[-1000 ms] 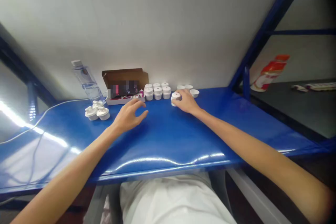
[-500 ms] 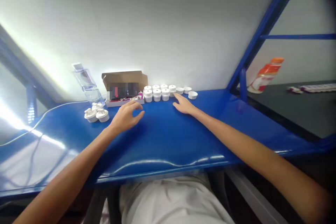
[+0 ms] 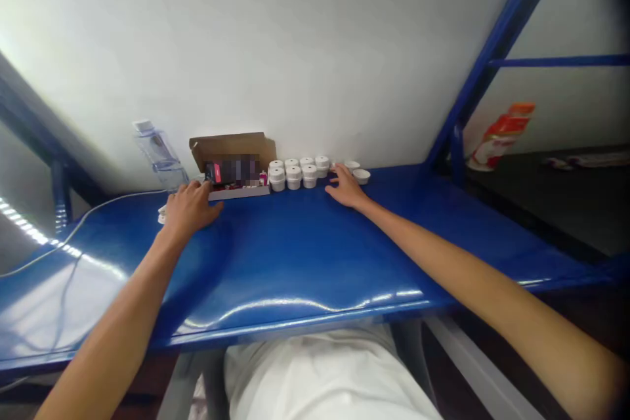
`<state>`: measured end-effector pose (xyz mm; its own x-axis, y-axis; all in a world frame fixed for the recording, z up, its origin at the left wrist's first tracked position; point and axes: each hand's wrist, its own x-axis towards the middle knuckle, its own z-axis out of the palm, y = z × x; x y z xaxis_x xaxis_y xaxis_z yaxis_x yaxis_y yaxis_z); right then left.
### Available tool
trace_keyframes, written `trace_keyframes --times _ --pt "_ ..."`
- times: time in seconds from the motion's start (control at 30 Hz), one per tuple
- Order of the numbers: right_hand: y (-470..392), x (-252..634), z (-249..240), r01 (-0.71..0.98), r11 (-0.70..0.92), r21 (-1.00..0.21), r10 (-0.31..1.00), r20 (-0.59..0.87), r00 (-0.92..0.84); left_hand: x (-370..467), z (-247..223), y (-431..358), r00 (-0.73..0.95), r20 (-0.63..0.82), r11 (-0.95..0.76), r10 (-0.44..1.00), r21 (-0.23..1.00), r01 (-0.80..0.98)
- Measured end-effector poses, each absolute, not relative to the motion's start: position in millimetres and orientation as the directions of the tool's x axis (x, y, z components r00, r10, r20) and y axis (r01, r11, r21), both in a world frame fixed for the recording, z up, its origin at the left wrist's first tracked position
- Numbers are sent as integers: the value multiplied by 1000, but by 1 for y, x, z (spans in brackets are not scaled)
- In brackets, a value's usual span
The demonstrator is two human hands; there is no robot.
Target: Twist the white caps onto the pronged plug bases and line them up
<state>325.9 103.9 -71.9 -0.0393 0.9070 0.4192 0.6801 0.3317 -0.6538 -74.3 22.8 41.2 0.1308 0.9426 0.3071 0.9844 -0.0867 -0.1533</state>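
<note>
My left hand [image 3: 189, 210] reaches over the cluster of white round fittings [image 3: 161, 215] at the left, hiding most of them. Its thumb stands apart from the fingers, and no held thing shows. Toward the back of the table, my right hand [image 3: 348, 190] lies with thumb and fingers spread, the fingertips over a shallow white cup [image 3: 334, 165] that they partly cover. Two more shallow white cups, a rear one [image 3: 352, 165] and a front one [image 3: 361, 176], sit just right of those fingers. Left of that hand stand several white lidded round pieces [image 3: 294, 177] in two rows.
An open cardboard box [image 3: 231, 144] holding a dark device stands against the wall. Behind my left hand leans a clear bottle [image 3: 160, 154]. A white cable [image 3: 93, 210] crosses the blue table [image 3: 295, 256]. Blue frame bars [image 3: 472, 79] and an orange-capped bottle [image 3: 502, 138] are at right.
My left hand has moved left, from in front of the box to over the white fittings. My right hand has shifted slightly right, from the last lidded piece to the shallow cup.
</note>
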Motion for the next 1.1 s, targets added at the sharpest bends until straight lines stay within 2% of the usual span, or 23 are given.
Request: trace_keyframes --times 0.17,0.33,0.43,0.53,0.67,0.93,1.1 --pt "102 330 -69 609 299 -735 926 377 0 -78 40 25 64 179 -38 982 -142 989" --pt "103 332 -67 602 264 -753 926 372 58 -80 34 30 152 237 -133 959 -92 987" --pt "103 332 -66 649 263 -714 890 439 122 -72 33 29 259 253 -256 932 -46 966" --pt "103 333 -66 669 246 -701 857 480 188 -57 32 24 423 264 -456 867 74 887" --pt "103 333 -67 661 255 -706 883 448 138 -44 29 18 544 273 -596 794 168 785" --pt "101 332 -62 713 228 -663 927 372 50 -53 21 23 531 125 -544 838 127 829" --pt "106 336 -59 767 213 -605 952 304 -25 -48 17 22 558 103 -568 823 132 812"
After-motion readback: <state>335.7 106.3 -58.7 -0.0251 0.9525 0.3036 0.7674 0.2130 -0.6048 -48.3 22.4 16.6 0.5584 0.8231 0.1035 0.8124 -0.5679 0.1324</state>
